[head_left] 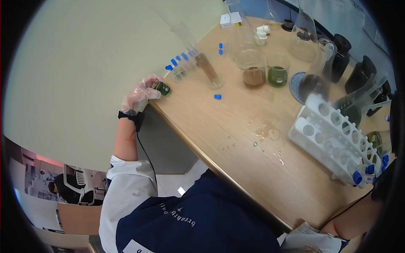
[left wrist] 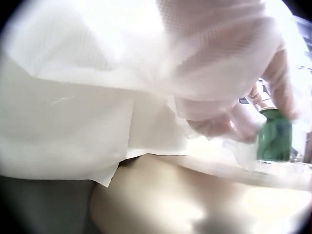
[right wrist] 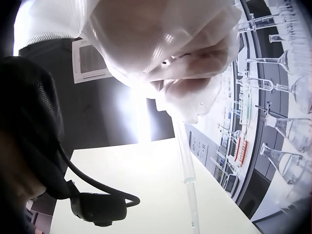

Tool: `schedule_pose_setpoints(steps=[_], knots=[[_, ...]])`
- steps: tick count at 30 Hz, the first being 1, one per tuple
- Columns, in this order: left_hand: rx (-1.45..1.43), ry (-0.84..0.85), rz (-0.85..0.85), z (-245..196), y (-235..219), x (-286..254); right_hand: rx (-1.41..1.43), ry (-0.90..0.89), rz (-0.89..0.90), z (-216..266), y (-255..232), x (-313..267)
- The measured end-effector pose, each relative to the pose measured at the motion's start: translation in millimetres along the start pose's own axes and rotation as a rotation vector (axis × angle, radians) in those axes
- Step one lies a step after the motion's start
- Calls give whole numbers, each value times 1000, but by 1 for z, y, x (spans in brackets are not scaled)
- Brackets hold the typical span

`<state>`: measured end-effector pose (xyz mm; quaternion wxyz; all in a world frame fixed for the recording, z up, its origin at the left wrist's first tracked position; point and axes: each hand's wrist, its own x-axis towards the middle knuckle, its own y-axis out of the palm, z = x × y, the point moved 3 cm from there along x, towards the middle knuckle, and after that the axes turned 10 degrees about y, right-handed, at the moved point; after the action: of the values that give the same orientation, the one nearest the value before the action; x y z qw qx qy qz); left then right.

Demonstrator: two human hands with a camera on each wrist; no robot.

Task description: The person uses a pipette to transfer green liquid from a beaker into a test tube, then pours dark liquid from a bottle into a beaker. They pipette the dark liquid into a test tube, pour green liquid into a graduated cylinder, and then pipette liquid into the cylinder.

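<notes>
At the table's left edge my gloved left hand (head_left: 145, 92) grips a small glass beaker (head_left: 163, 88) of dark green liquid. The left wrist view shows the green-filled beaker (left wrist: 274, 136) at the fingertips, low over the pale surface. My right hand (right wrist: 180, 63), also in a clear glove, pinches a slim clear plastic dropper (right wrist: 185, 156) with a narrower lower end. In the head view only the right forearm shows, at the right edge. Beside the left hand stand small tubes with blue caps (head_left: 184, 56) and a measuring cylinder (head_left: 206, 69) of brown liquid.
Beakers of brown (head_left: 254, 78) and green liquid (head_left: 277, 76) stand further back. A white test tube rack (head_left: 314, 130) sits at the right, near flasks and dark bottles (head_left: 341, 55). Spilled water (head_left: 268, 131) lies mid-table, and a loose blue cap (head_left: 217, 97) lies nearby.
</notes>
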<state>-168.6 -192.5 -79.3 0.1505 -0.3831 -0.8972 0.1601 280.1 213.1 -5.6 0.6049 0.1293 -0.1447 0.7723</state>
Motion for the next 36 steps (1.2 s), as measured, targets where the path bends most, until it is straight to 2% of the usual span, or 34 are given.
schedule_pose_setpoints(steps=[3, 6, 9, 12, 15, 18, 21, 24, 27, 30, 33, 36], knots=[[-214, -20, 10, -10, 10, -3, -6, 4, 6, -3, 3, 0], [-113, -51, -73, 1, 9, 2, -15, 8, 10, -6, 5, 1], [55, -72, -13, 0, 5, 6, -21, 11, 10, -8, 8, 1], [-92, -61, 2, -5, 11, 9, -31, 13, 12, -10, 9, 1], [43, -97, 41, 7, -1, 16, -37, 13, 16, -10, 10, 2], [86, -39, 62, 9, 1, 19, -41, 13, 17, -12, 9, 2], [0, 9, 42, 7, 8, 23, -44, 12, 19, -14, 10, 2], [-166, 18, -65, 9, 4, 22, -47, 15, 24, -15, 13, 1], [50, 44, -81, 28, -18, 27, -44, 12, 25, -16, 13, 1], [-248, 206, -74, 27, -23, 20, -46, 9, 24, -16, 12, 1], [118, 35, -260, 16, -18, 19, -48, 6, 26, -16, 11, 1], [87, 49, -277, 2, -10, 10, -48, 8, 26, -16, 10, 2]])
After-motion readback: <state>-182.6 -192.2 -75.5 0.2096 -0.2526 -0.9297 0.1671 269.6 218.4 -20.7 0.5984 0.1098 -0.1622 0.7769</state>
